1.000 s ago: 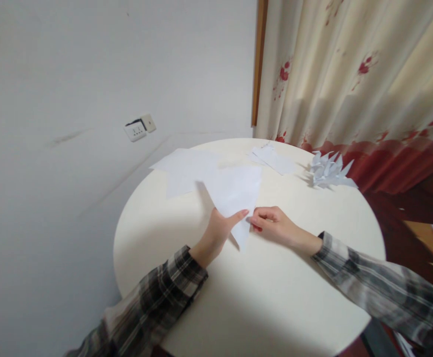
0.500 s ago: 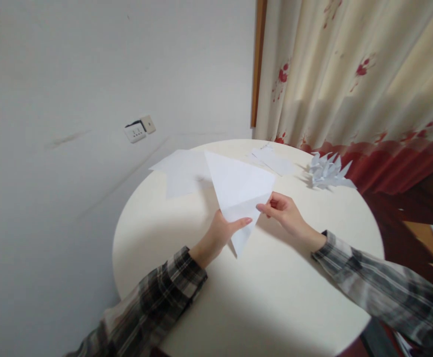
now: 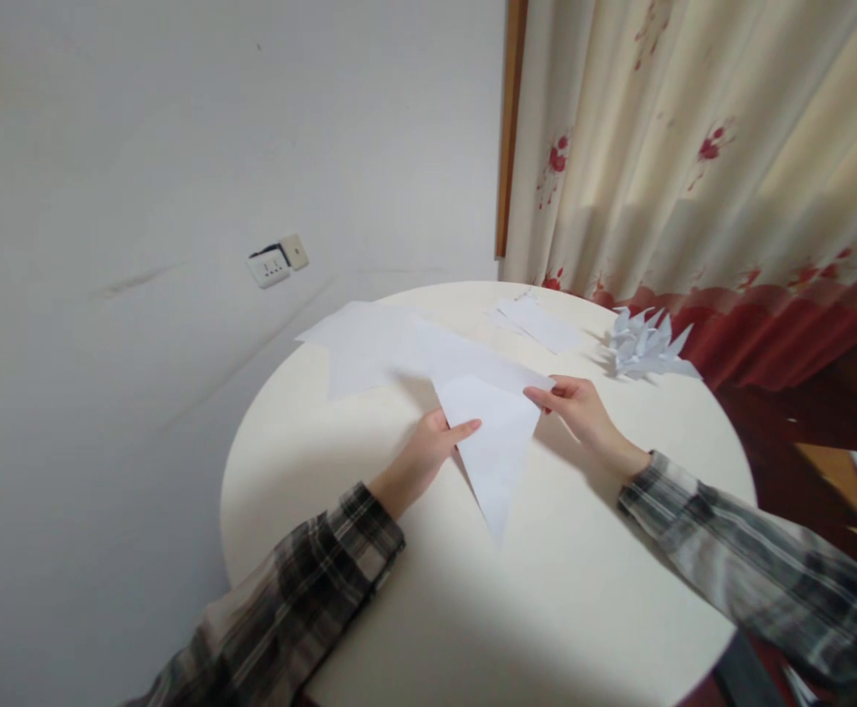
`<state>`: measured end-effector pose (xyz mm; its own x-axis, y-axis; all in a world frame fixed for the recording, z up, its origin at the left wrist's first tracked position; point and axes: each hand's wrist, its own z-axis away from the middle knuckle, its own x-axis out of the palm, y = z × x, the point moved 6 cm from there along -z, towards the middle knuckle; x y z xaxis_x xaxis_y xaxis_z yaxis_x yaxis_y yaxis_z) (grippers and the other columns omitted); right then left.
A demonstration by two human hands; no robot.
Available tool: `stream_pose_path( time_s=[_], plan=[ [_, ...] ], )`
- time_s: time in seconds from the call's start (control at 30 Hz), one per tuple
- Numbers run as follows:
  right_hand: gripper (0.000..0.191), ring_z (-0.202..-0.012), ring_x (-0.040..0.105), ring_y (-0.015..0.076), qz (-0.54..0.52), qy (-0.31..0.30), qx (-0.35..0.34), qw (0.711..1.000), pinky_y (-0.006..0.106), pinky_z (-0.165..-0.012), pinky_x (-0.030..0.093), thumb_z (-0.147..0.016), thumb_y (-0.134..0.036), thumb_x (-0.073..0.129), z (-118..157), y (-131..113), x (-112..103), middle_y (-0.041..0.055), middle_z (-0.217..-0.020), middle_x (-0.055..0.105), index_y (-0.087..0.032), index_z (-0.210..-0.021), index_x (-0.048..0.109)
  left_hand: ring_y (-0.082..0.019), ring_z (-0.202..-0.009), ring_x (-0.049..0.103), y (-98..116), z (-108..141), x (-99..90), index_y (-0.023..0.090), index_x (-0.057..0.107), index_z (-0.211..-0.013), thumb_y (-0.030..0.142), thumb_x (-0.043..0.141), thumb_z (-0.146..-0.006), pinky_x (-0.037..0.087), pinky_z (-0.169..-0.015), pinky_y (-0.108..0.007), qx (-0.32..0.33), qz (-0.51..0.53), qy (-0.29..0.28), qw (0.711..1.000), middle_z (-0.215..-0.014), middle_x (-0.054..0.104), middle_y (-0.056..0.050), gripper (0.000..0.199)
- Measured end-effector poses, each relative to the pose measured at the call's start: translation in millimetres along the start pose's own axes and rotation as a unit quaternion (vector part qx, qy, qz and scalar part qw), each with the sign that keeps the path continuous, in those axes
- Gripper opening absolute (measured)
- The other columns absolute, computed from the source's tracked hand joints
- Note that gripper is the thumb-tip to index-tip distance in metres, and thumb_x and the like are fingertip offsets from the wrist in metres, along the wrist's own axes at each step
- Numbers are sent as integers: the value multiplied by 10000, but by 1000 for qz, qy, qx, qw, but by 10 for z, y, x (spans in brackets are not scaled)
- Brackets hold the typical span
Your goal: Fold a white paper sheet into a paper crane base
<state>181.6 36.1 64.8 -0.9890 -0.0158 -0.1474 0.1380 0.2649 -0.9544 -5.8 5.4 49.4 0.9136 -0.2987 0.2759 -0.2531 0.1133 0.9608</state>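
Note:
A folded sheet of white paper (image 3: 494,432) is held between my two hands above the table, its pointed end toward me. My left hand (image 3: 428,452) grips the left edge, thumb lying on top and fingers hidden underneath. At the right corner, my right hand (image 3: 571,407) pinches the paper between thumb and fingers. A folded flap shows across the paper's upper part, and its far end overlaps the loose sheets in view.
Loose white sheets (image 3: 361,344) lie on the round white table (image 3: 288,481) at the back left. Smaller paper pieces (image 3: 538,322) are at the back. A cluster of folded paper shapes (image 3: 649,344) stands at the right, near a curtain (image 3: 664,147). A wall socket (image 3: 270,265) is left.
The paper has tilted flatter, and its near point has shifted toward me and right. My right hand has moved slightly right and up along its edge; my left hand has moved slightly left.

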Motion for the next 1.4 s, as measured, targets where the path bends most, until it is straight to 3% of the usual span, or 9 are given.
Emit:
stream_pose_path(
  time_s=[0.17, 0.33, 0.43, 0.53, 0.77, 0.93, 1.1, 1.23, 1.4],
  plan=[
    [306, -517, 435, 92, -57, -97, 71, 991, 236, -531, 332, -651, -441, 673, 37, 69, 103, -12, -541, 543, -155, -563, 609, -251, -949, 619, -7, -69, -226, 120, 605, -1046, 251, 724, -657, 455, -886, -393, 6, 3, 83, 997, -1072, 645, -138, 428],
    [313, -524, 456, 97, -68, -69, 90, 991, 240, -535, 348, -625, -450, 704, 14, 123, 75, -3, -569, 573, -147, -605, 628, -304, -1136, 503, 41, -81, -310, 193, 344, -1332, 262, 802, -558, 410, -930, -431, 41, -88, 160, 982, -1353, 397, -195, 901],
    [316, -528, 460, 103, -73, -22, 77, 994, 240, -523, 348, -589, -438, 734, 4, 98, 76, -12, -566, 561, -152, -613, 604, -363, -1254, 357, 8, -75, -150, 262, 200, -1398, 239, 848, -460, 350, -975, -488, 28, -128, 81, 988, -1464, 156, -202, 1141],
    [324, -503, 427, 93, -63, 15, 71, 995, 228, -484, 319, -556, -419, 751, 45, 24, 146, -32, -534, 514, -159, -588, 559, -367, -1315, 240, -32, -24, 6, 264, 139, -1420, 247, 851, -442, 243, -1044, -505, 53, -177, -8, 983, -1481, 111, -173, 1210],
    [313, -475, 384, 77, -78, 21, 28, 996, 214, -457, 311, -545, -409, 721, 128, -105, 264, -42, -517, 474, -153, -569, 542, -277, -1296, 322, -79, -24, 36, 179, 226, -1405, 391, 611, -763, 259, -1064, -409, 63, -247, -9, 967, -1449, 263, -135, 778],
    [296, -499, 421, 92, -83, 18, 19, 996, 217, -472, 347, -560, -414, 717, 66, -26, 110, -25, -555, 536, -160, -610, 574, -260, -1253, 394, -119, -128, 5, 139, 260, -1389, 413, 566, -778, 337, -1004, -355, 2, -193, -29, 981, -1399, 356, -157, 737],
    [263, -514, 479, 90, -120, -73, 43, 989, 210, -499, 383, -586, -368, 738, 57, 11, 209, -14, -608, 603, -147, -677, 630, -226, -988, 582, -53, -126, -63, 172, 582, -1126, 348, 513, -793, 440, -807, -276, 43, -269, -3, 962, -1106, 631, -55, 383],
    [295, -617, 576, 126, -145, -153, 83, 974, 248, -602, 463, -615, -359, 730, 145, 2, 368, 27, -740, 673, -143, -807, 669, -212, -711, 601, 5, -98, -198, 125, 667, -782, 390, 483, -805, 430, -594, -257, 28, -365, 84, 927, -718, 660, -26, 323],
    [338, -680, 616, 160, -124, -177, 107, 971, 269, -631, 491, -629, -361, 725, 200, 121, 304, 68, -811, 694, -126, -868, 685, -226, -748, 621, 155, -133, -523, 120, 651, -796, 345, 560, -774, 464, -662, -286, 78, -222, 231, 944, -712, 671, -53, 244]
  ],
)
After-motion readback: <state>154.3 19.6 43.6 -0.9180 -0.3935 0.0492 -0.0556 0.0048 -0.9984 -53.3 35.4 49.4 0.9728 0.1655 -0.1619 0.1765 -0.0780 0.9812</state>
